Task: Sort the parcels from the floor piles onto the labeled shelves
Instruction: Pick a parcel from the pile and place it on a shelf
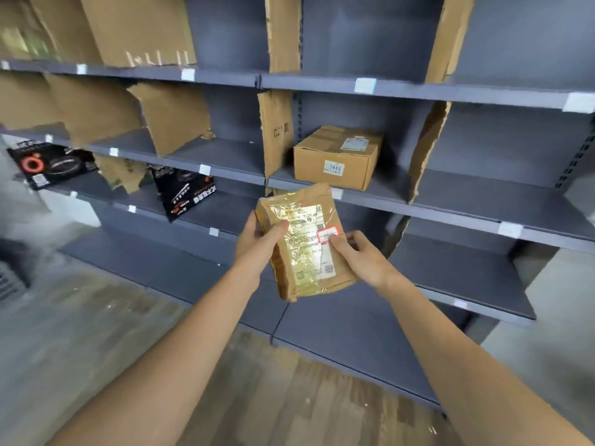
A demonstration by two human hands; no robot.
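Note:
A small brown parcel (306,249) wrapped in glossy tape, with a white shipping label and a red-bordered sticker, is held up in front of the grey shelving (483,217). My left hand (257,236) grips its left edge, thumb on the front. My right hand (360,252) holds its right edge, thumb pressing beside the red sticker. On the shelf just above and behind it sits a cardboard box (336,157) marked 0448.
Torn cardboard dividers (429,149) split the shelves into bays, and small white labels (365,85) mark the shelf fronts. Two black printed boxes (185,193) lie on a lower shelf at the left. Wood-pattern floor runs below.

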